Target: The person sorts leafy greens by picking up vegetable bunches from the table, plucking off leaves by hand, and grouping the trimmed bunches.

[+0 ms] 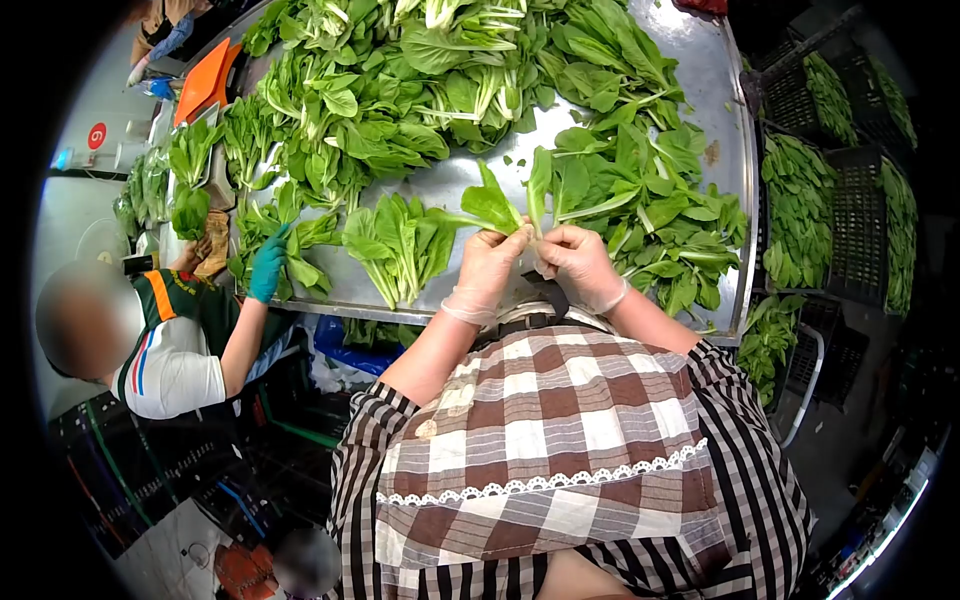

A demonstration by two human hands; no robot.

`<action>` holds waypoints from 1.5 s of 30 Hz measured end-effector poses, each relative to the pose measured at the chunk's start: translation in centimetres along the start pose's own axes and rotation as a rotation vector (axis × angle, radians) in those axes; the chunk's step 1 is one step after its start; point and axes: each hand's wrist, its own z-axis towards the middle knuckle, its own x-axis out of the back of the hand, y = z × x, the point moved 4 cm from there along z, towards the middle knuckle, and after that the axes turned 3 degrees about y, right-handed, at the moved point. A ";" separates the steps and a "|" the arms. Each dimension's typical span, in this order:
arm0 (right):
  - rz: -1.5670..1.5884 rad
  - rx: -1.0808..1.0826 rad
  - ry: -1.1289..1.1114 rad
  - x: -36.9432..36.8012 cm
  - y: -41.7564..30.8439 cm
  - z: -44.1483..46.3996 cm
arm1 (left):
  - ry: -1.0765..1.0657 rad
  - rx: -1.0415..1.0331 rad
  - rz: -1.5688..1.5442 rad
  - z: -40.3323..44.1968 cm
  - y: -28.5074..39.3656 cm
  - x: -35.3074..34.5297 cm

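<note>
Both my hands wear thin see-through gloves and meet at the near edge of a metal table. My left hand [487, 265] is closed round the base of a small leafy green [490, 207], its leaves pointing up and left. Right beside it, my right hand [582, 265] pinches the lower end of an upright leaf [539, 182]; whether that leaf is still joined to the plant is hidden by my fingers. A neat bunch of greens [398, 245] lies left of my hands. Loose greens [665, 215] spread to the right.
A large heap of greens [400, 90] covers the far side of the metal table [742, 130]. Black crates with greens [797, 205] stand at the right. At left, a co-worker's green-gloved hand [267, 265] touches greens. An orange bin [205, 82] sits beyond.
</note>
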 end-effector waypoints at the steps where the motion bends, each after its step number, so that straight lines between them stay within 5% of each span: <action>1: 0.026 0.007 0.029 0.1 0.2 0.0 | -0.004 -0.009 0.003 -0.1 0.1 0.0; 7: -0.054 0.205 0.425 2.5 0.0 0.9 | 0.085 -0.089 -0.065 -0.2 1.3 0.6; 13: -0.412 0.023 0.161 -0.9 -1.9 4.5 | 0.224 -0.075 -0.128 -0.2 1.3 3.1; 16: -0.336 0.227 0.125 -4.9 -4.8 9.2 | 0.235 -0.070 -0.127 -0.3 1.5 3.8; 19: -0.068 0.057 0.237 -7.4 -5.5 14.4 | 0.247 -0.066 -0.136 -0.1 1.5 4.7; 24: 0.088 0.081 0.340 -7.9 -4.9 17.3 | 0.278 -0.065 -0.172 0.0 2.1 4.6; 39: -0.449 0.338 0.199 -2.6 -2.5 3.6 | 0.198 -0.075 -0.115 3.0 3.0 0.5; 42: -0.357 0.372 0.200 -2.4 -3.0 2.3 | 0.193 -0.069 -0.140 2.2 2.7 -0.3; 45: -0.423 0.189 0.396 0.5 -3.3 2.3 | 0.266 -0.025 -0.129 1.8 1.8 0.3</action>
